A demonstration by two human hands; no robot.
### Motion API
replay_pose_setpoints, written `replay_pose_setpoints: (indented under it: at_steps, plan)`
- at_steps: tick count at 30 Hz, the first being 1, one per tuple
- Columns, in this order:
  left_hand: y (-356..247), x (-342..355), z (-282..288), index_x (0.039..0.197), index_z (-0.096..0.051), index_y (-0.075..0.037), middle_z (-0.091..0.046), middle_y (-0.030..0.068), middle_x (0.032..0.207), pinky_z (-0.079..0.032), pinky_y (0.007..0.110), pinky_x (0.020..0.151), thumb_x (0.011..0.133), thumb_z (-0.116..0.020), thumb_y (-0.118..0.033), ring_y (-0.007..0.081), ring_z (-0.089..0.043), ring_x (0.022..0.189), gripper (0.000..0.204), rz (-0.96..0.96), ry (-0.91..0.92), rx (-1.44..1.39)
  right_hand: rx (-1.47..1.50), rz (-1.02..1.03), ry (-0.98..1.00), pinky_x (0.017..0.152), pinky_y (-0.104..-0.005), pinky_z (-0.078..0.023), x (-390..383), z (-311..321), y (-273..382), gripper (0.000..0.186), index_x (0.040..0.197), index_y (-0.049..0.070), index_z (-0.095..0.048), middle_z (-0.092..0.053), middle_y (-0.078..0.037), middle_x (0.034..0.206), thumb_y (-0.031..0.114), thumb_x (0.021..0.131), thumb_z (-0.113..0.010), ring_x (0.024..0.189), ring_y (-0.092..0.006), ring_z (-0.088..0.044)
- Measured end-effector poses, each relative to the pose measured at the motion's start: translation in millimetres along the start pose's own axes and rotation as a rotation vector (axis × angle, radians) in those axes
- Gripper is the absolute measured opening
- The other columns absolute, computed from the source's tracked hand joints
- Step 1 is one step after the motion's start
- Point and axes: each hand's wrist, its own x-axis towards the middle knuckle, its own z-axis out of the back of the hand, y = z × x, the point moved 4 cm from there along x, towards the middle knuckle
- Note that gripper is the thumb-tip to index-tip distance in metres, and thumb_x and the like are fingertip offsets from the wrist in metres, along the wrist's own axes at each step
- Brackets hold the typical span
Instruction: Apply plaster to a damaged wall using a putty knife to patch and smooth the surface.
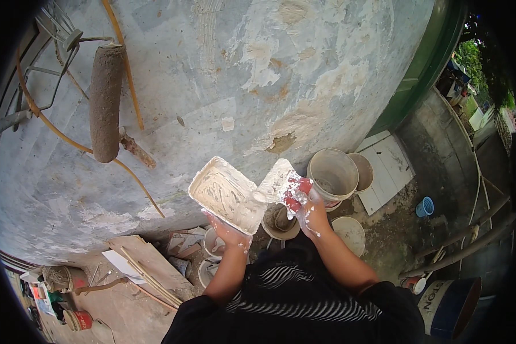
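the relation that matters most here: a cream-coated rectangular tray (239, 174) lies to the left of a broad-bladed scraper (276, 178) with a paste-smeared red handle, both in front of the body and close before a grey, patchily coated wall (178, 97). the tray's long axis slants from upper left, by the wall, down to lower right, toward the body; the scraper's blade faces left, its paste-covered lower corner overlapping the tray's right side in this view, though whether they touch i cannot tell.

the left hand (228, 230) grasps the tray at its near end, from below, and is the nearer hand to it. the right hand (313, 214) is closed around the scraper's handle; white paste spots the fingers of both hands. the bare, brownish hollow (281, 143) in the wall lies beyond the blade, nearly straight ahead, with the right hand the nearer one.

counted: one tray, one scraper, two hands; one long, grey-brown, cylindrical roller (106, 103) at upper left; two pale round buckets (327, 156) side by side at the wall's foot, right of the hands; one small blue plastic basket (424, 207) farther right; one dark blue drum (446, 307) at lower right.
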Motion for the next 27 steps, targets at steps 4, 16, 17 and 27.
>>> replay_pose_setpoints:
  at_steps: [4, 16, 17, 27]
  plan:
    - [6.6, -2.3, 4.0, 0.148, -0.027, -0.017, -0.034, 0.0070, 0.150, -0.031, 0.050, 0.111, 0.097, -0.020, -0.058, 0.0330, -0.037, 0.134, 0.066, 0.055, 0.020, -0.037, -0.023, 0.050, -0.074, 0.071, -0.0286, -0.050, 8.0, 3.2, 5.7, 0.027, 0.122, -0.001, -0.047, -0.058, -0.007, 0.104, 0.003, 0.095, -0.048, 0.088, -0.0158, -0.059]
    - [8.4, 0.3, 14.1, 0.146, -0.032, -0.015, -0.038, 0.0110, 0.147, -0.030, 0.062, 0.107, 0.092, -0.035, -0.058, 0.0385, -0.040, 0.131, 0.069, 0.170, 0.257, -0.284, 0.193, 0.065, -0.077, 0.059, -0.0296, -0.043, 40.9, 41.7, 14.9, 0.016, 0.108, 0.008, -0.055, -0.061, -0.003, 0.092, 0.010, 0.092, -0.054, 0.075, -0.0145, -0.057]
    - [7.1, 1.4, 15.8, 0.146, -0.033, -0.014, -0.039, 0.0117, 0.146, -0.030, 0.062, 0.106, 0.092, -0.036, -0.056, 0.0387, -0.041, 0.130, 0.068, 0.164, 0.265, -0.269, 0.221, 0.065, -0.132, 0.060, -0.0295, -0.043, 48.6, 52.3, 15.2, 0.015, 0.107, 0.009, -0.055, -0.061, -0.003, 0.092, 0.010, 0.092, -0.055, 0.075, -0.0142, -0.057]
    - [-20.0, 6.0, 37.9, 0.141, -0.042, -0.013, -0.047, 0.0135, 0.140, -0.037, 0.059, 0.102, 0.093, -0.040, -0.049, 0.0383, -0.046, 0.125, 0.060, 0.229, 0.299, -0.359, 0.076, -0.047, -0.333, 0.079, -0.0397, -0.049, 146.8, 148.6, -41.4, 0.020, 0.113, 0.017, -0.054, -0.063, -0.003, 0.100, 0.016, 0.092, -0.055, 0.088, -0.0179, -0.062]
